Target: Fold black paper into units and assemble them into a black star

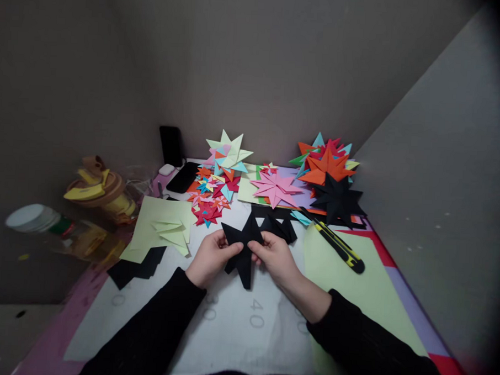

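Both hands hold a black folded paper star piece (242,248) just above the white mat (236,319). My left hand (209,257) pinches its left side, fingers closed. My right hand (277,256) pinches its right side, fingers closed too. More black folded pieces (279,225) lie just behind the hands. A yellow and black utility knife (339,246) rests on a pale green sheet (353,280) to the right of my right hand.
Finished paper stars stand at the back: a pale green one (229,149), a pink one (277,188), an orange one (328,164), a black one (337,199). Small coloured stars (210,199), green folded sheets (165,228), black sheets (136,268), a phone (183,177), bottles (66,229) lie left.
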`<state>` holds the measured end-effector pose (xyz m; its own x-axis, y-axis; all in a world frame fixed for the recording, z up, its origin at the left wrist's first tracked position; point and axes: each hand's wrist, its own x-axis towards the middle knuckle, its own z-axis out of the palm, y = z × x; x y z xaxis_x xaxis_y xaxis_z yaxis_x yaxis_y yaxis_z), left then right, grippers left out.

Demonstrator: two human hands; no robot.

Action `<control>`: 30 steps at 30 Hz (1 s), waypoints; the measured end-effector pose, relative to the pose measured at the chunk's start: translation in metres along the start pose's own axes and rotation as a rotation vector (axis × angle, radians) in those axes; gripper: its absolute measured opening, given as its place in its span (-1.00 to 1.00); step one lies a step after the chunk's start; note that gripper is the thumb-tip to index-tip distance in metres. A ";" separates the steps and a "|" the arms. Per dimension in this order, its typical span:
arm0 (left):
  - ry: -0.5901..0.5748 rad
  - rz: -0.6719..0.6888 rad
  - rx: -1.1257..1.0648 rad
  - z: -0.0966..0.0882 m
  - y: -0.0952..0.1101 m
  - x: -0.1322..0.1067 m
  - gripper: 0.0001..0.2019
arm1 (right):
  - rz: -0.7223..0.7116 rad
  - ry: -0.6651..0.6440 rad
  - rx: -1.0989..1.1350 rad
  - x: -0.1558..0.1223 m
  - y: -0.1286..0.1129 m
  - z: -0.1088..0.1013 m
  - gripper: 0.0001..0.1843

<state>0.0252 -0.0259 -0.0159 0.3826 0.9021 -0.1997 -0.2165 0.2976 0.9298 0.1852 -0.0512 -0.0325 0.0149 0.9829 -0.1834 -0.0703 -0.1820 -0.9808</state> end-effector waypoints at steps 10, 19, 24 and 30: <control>0.063 0.001 0.082 0.007 -0.003 -0.002 -0.72 | -0.028 -0.016 0.056 -0.008 -0.006 0.005 -0.76; -0.077 -0.115 0.151 0.005 0.005 -0.006 -0.72 | -0.119 -0.031 -0.118 -0.008 -0.010 -0.004 -0.73; -0.056 -0.155 0.081 0.006 0.000 -0.004 -0.70 | 0.006 -0.039 -0.098 -0.005 -0.009 -0.004 -0.72; -0.005 -0.146 0.152 -0.002 0.002 -0.001 -0.72 | 0.105 -0.075 -0.021 -0.005 -0.006 -0.001 -0.76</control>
<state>0.0227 -0.0259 -0.0145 0.4047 0.8510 -0.3346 -0.0201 0.3741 0.9272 0.1867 -0.0550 -0.0254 -0.0667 0.9575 -0.2805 -0.0469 -0.2838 -0.9577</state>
